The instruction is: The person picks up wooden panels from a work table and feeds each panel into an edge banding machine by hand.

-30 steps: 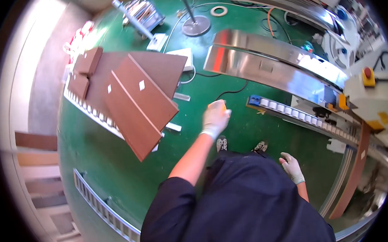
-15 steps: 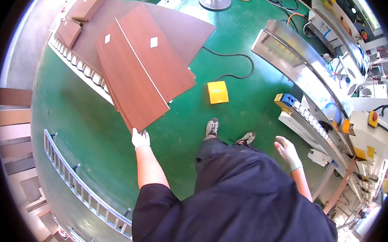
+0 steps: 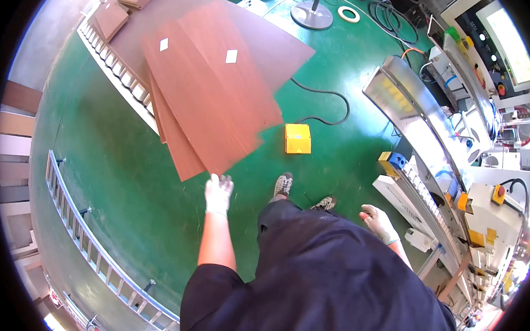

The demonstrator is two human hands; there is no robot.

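My left hand (image 3: pixel 219 194), in a white glove, is closed on the near corner of a reddish-brown wood-look board (image 3: pixel 215 102). This top board is blurred by motion and carries two small white labels. Beneath its left side shows the edge of another brown board (image 3: pixel 185 160), turned at a slightly different angle. Both lie over a larger, duller brown panel (image 3: pixel 292 49) on a roller conveyor (image 3: pixel 147 102). My right hand (image 3: pixel 380 224), gloved as well, hangs at my right side, holding nothing, its fingers loosely apart.
A yellow foot-pedal box (image 3: pixel 297 139) with a black cable sits on the green floor ahead of my shoes. At the right stands a machine with a metal guard (image 3: pixel 410 94) and rollers. A curved roller track (image 3: pixel 90 232) runs along the left.
My left hand has moved right with the top board's near corner, swinging that board to the right and baring more of the board beneath. My view has shifted slightly; the right hand stays empty.
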